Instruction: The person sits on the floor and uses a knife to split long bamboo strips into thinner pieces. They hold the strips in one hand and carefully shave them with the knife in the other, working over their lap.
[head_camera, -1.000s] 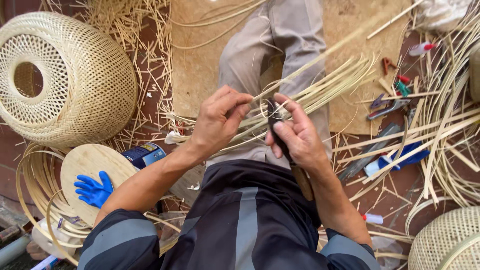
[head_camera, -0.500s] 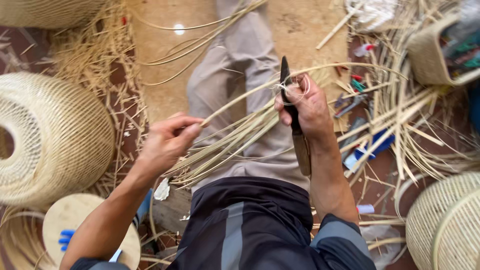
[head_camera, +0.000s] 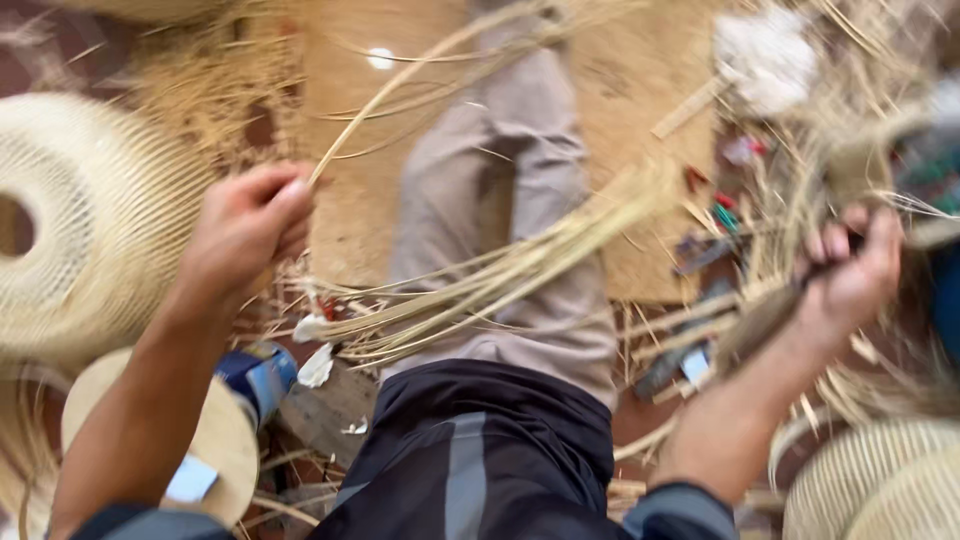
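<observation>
My left hand (head_camera: 245, 228) is raised at the left and pinches one long thin cane strip (head_camera: 420, 75) that arcs up and to the right. My right hand (head_camera: 852, 270) is far out to the right, closed around a knife with a wooden handle (head_camera: 760, 325); its dark blade is mostly hidden by the fingers. A bundle of pale cane strips (head_camera: 500, 275) lies across my lap, over grey trousers (head_camera: 530, 170). The frame is blurred by motion.
A large woven dome basket (head_camera: 90, 230) sits at the left. A round wooden board (head_camera: 220, 440) and a blue can (head_camera: 258, 375) lie at lower left. Another woven basket (head_camera: 880, 485) is at lower right. Loose cane and small tools (head_camera: 715, 235) litter the right side.
Both hands have swung apart: the left hand drew a single strip up and left, the right hand carried the knife out to the right. The view is blurrier.
</observation>
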